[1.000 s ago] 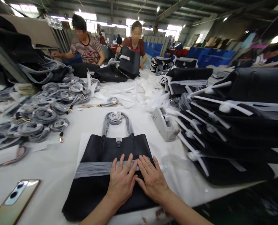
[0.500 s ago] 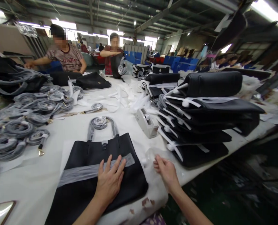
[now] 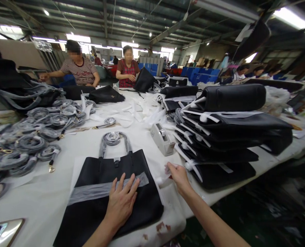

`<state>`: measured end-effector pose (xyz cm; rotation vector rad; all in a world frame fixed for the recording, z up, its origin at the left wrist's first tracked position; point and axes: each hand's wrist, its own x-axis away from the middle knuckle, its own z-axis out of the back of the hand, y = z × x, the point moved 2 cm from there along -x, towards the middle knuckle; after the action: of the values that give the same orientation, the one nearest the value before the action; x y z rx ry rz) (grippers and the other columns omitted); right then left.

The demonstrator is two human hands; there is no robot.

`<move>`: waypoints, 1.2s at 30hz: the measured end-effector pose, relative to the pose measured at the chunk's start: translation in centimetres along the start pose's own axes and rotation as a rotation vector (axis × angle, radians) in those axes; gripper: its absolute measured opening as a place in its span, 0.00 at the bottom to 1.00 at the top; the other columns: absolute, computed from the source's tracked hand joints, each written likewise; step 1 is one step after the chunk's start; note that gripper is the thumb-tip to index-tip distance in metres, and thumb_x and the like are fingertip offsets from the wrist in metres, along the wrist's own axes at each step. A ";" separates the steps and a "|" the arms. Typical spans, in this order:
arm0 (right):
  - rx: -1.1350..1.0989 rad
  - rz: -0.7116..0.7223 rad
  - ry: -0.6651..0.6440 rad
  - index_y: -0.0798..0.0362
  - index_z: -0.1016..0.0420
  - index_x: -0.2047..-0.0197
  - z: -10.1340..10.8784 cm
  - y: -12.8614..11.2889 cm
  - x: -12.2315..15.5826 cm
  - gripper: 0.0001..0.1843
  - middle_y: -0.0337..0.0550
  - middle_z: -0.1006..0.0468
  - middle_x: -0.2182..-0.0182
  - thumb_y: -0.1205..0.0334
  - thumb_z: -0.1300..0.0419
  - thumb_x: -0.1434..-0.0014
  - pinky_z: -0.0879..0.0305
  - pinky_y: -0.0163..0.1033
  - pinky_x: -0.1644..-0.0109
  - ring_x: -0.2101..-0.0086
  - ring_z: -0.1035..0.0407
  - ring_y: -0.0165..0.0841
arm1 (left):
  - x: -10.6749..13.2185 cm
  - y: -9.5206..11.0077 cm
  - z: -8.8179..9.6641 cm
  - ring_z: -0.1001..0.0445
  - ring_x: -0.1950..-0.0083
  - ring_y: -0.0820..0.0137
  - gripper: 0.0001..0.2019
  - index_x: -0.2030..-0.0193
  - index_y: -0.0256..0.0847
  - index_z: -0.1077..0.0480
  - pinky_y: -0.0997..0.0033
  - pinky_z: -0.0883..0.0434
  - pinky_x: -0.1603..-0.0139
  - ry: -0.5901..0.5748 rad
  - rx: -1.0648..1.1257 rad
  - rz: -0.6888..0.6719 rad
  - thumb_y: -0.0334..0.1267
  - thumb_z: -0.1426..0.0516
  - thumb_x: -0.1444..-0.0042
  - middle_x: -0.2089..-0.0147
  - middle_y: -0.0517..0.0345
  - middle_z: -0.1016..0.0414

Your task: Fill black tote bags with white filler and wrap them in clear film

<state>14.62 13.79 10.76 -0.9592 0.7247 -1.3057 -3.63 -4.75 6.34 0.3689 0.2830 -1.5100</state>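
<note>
A black handbag (image 3: 90,212) lies flat on the white-covered table, with a translucent film strip (image 3: 90,192) across its front. My left hand (image 3: 122,199) rests palm down on the bag and strip, fingers spread. Above the bag's top edge, its wrapped handles (image 3: 128,144) loop around a coiled, wrapped strap (image 3: 112,138). To the right of the bag, my right hand (image 3: 178,176) is closed in a pinch on a crumpled piece of clear plastic film (image 3: 165,176). A grey tape dispenser (image 3: 162,139) stands just beyond that hand.
Black bags (image 3: 226,133) are stacked at the right, near the table edge. Wrapped coiled straps (image 3: 30,142) are heaped at the left. A phone (image 3: 7,233) lies in the lower left corner. Across the table, a person in a striped shirt (image 3: 79,71) and another in a checked apron (image 3: 128,72) work.
My right hand has drawn slightly up and left, and the film in it is more bunched. My left hand stays on the bag. The co-worker in the apron has lowered a black bag onto the table.
</note>
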 end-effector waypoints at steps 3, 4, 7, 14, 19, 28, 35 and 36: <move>0.046 0.095 0.012 0.56 0.23 0.71 1.4 -2.0 -0.1 0.24 0.42 0.26 0.80 0.43 0.48 0.46 0.40 0.35 0.74 0.78 0.33 0.32 | -0.1 0.0 0.2 0.41 0.35 0.52 0.27 0.34 0.55 0.45 0.47 0.45 0.39 -0.007 0.013 -0.018 0.36 0.49 0.40 0.34 0.64 0.38; 0.067 0.125 0.022 0.55 0.24 0.73 1.7 -2.8 0.0 0.23 0.40 0.28 0.82 0.43 0.46 0.46 0.42 0.35 0.74 0.78 0.35 0.32 | -0.1 0.0 0.3 0.41 0.35 0.53 0.27 0.34 0.55 0.44 0.48 0.45 0.39 -0.013 0.014 -0.028 0.36 0.49 0.40 0.34 0.64 0.38; 0.252 0.305 0.090 0.52 0.31 0.81 2.2 -5.8 0.7 0.22 0.37 0.35 0.85 0.45 0.43 0.46 0.49 0.36 0.73 0.80 0.41 0.29 | -0.3 0.0 0.5 0.41 0.35 0.55 0.25 0.34 0.54 0.45 0.49 0.46 0.37 -0.036 0.028 -0.042 0.37 0.50 0.38 0.33 0.66 0.40; 0.851 1.118 -0.117 0.56 0.27 0.73 -1.2 -9.8 3.5 0.23 0.41 0.34 0.85 0.57 0.56 0.34 0.53 0.37 0.76 0.83 0.41 0.28 | -1.2 0.6 2.0 0.42 0.35 0.57 0.24 0.33 0.52 0.48 0.49 0.45 0.37 -0.064 0.088 -0.086 0.48 0.57 0.34 0.32 0.65 0.42; 0.933 1.542 -0.283 0.57 0.28 0.54 -4.6 -8.1 2.6 0.18 0.46 0.25 0.75 0.74 0.54 0.44 0.46 0.34 0.77 0.80 0.35 0.31 | -2.3 0.7 2.3 0.43 0.35 0.55 0.24 0.33 0.51 0.48 0.45 0.41 0.40 -0.063 0.058 -0.037 0.50 0.63 0.33 0.30 0.63 0.47; 0.725 0.899 -0.693 0.51 0.34 0.73 -9.1 -11.3 4.9 0.23 0.38 0.30 0.81 0.57 0.62 0.33 0.41 0.33 0.75 0.80 0.35 0.30 | -2.0 2.0 0.8 0.49 0.32 0.50 0.21 0.39 0.53 0.39 0.36 0.47 0.38 -0.057 0.242 0.102 0.51 0.58 0.35 0.37 0.58 0.36; 0.375 0.461 -0.743 0.49 0.37 0.79 -11.8 -9.6 5.1 0.26 0.36 0.36 0.85 0.43 0.56 0.37 0.45 0.35 0.77 0.81 0.39 0.30 | -2.0 2.0 0.4 0.56 0.30 0.46 0.23 0.37 0.54 0.40 0.34 0.52 0.36 -0.071 0.334 0.118 0.52 0.57 0.36 0.33 0.54 0.41; 0.340 0.436 -0.731 0.49 0.38 0.80 -12.1 -9.1 5.0 0.26 0.36 0.36 0.85 0.42 0.54 0.38 0.44 0.35 0.77 0.81 0.40 0.30 | -2.1 1.9 0.5 0.57 0.30 0.46 0.24 0.35 0.52 0.43 0.35 0.53 0.36 -0.072 0.335 0.123 0.52 0.57 0.35 0.33 0.53 0.42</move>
<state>0.62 6.86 13.82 -0.8519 0.1162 -0.5925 -1.82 -2.98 7.73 0.5849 -0.0514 -1.4456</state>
